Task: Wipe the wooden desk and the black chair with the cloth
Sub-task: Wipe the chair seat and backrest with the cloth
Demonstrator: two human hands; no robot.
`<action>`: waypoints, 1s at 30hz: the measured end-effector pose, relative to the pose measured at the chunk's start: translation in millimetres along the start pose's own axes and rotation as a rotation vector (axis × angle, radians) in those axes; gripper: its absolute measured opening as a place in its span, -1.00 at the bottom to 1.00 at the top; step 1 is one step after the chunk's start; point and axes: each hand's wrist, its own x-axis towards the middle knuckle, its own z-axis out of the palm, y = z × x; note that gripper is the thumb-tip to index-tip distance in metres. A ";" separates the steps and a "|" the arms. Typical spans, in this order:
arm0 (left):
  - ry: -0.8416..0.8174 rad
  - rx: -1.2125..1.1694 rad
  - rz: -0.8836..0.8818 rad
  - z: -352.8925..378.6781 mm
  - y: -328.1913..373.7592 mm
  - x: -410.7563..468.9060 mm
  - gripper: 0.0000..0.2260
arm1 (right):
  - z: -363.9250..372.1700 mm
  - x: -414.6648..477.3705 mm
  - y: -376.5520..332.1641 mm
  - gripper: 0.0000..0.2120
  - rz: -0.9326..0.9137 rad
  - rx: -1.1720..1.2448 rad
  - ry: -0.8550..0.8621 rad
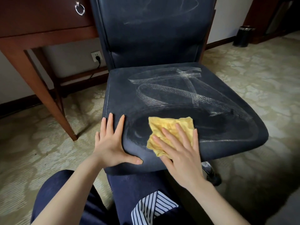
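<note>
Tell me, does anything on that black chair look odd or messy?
Yes. Pale looping streaks cross the seat of the black chair, with fainter ones on the backrest. They stand out whitish against the dark surface, like wipe trails or smeared dust; which, I cannot tell. The yellow cloth lies crumpled under the right hand.

Nothing here can be read: no writing, label, brand, number or sign. The pale streaks (pixel 189 73) on the seat of the black chair (pixel 123 95) are loose loops, not letters. The cloth (pixel 168 125) is plain yellow. The wall socket (pixel 96 56) is too small to show any marking.
</note>
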 end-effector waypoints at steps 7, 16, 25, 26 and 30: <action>0.017 -0.016 0.001 2.1 0.0 -1.2 0.34 | -17.0 0.3 61.3 -0.53 0.314 -0.092 -0.058; 0.014 -0.040 0.009 2.1 -0.9 -0.5 0.35 | -10.6 85.7 65.3 -0.60 0.353 -0.059 -0.190; -0.011 -0.051 0.012 -3.3 -3.6 0.8 0.32 | 5.6 95.9 -23.3 -0.58 0.063 0.031 -0.203; -0.011 -0.052 0.014 -3.7 -4.9 1.1 0.30 | 5.0 90.6 -27.8 -0.58 0.036 0.034 -0.200; 0.007 -0.045 0.019 -3.0 -9.2 2.5 0.29 | -2.5 62.7 -25.6 -0.58 -0.060 0.098 -0.172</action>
